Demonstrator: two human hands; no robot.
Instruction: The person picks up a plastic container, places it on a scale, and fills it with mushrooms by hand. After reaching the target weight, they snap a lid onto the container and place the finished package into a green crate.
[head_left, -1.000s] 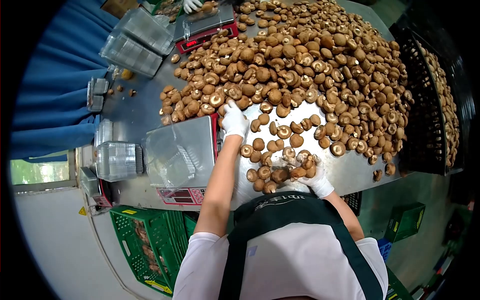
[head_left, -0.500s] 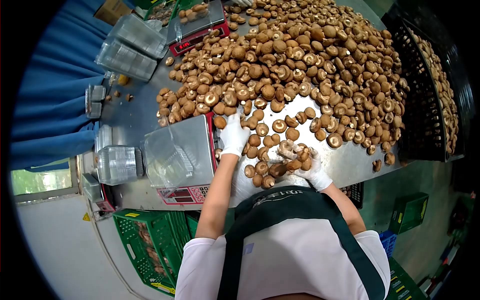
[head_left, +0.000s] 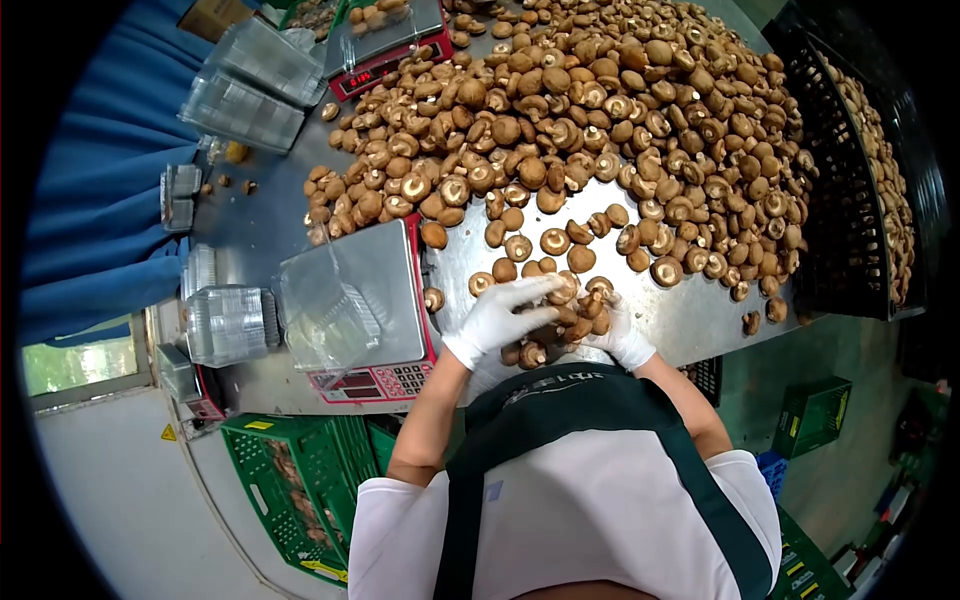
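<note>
My left hand [head_left: 507, 318], in a white glove, reaches in from the left over a small group of brown mushrooms [head_left: 533, 354] near the table's front edge. Its fingers are extended and touch a mushroom at their tips. Facing it, my right hand [head_left: 622, 333], also gloved, curls around several mushrooms [head_left: 590, 318] from the right; its fingertips are partly hidden behind them. Loose mushrooms [head_left: 555, 241] lie just beyond both hands, and a large heap [head_left: 640, 130] covers the back of the metal table [head_left: 690, 325].
A red scale [head_left: 365, 300] holding a clear tray [head_left: 335, 325] stands left of my hands. Another scale [head_left: 385, 65] bears mushrooms farther back. Stacked clear trays [head_left: 245, 90] stand at the left. A black crate [head_left: 850, 190] of mushrooms is at the right, green crates [head_left: 290, 480] below left.
My left hand has moved right and toward my body, from the mushrooms beside the scale to those by my right hand. The view has shifted slightly.
</note>
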